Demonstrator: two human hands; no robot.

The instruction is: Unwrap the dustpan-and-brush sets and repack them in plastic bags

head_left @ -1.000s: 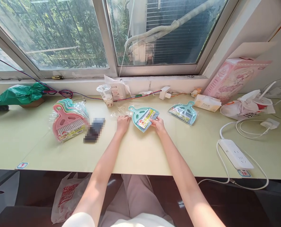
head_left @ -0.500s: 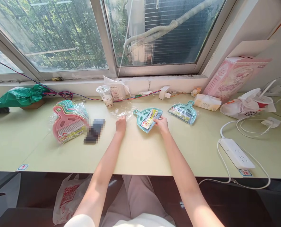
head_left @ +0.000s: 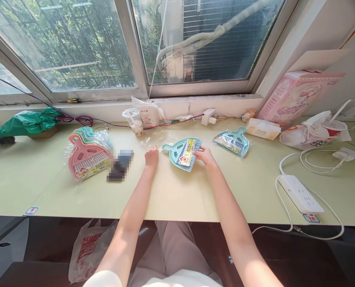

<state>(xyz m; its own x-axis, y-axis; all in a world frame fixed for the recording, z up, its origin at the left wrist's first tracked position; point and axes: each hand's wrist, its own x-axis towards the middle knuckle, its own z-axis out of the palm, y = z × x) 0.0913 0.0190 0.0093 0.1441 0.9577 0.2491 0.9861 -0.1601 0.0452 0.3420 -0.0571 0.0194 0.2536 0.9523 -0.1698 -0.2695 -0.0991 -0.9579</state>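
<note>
My right hand (head_left: 206, 156) grips the right edge of a mint-green dustpan (head_left: 174, 149) and its small brush (head_left: 192, 154), which has a printed label across it. The dustpan's handle points left towards my other hand. On the tabletop, my left hand (head_left: 151, 156) is closed in a fist at the near edge of a crumpled clear plastic bag (head_left: 158, 138); its fingertips are mostly hidden. A second mint dustpan set (head_left: 233, 141), in clear wrapping, lies to the right of my right hand. Left of both hands is a stack of wrapped dustpan sets (head_left: 89, 153), a pink one in front.
A blurred-out dark flat object (head_left: 120, 165) lies between the stack and my left arm. Behind are a plastic cup (head_left: 134, 122) and a green bag (head_left: 28, 122). To the right are a tissue pack (head_left: 263, 129), a pink box (head_left: 300, 97) and a white power strip (head_left: 300, 194) with looping cables.
The mint dustpan has shifted a little left and turned, so its handle now points more directly left. My right hand still grips it. My left fist has hardly moved.
</note>
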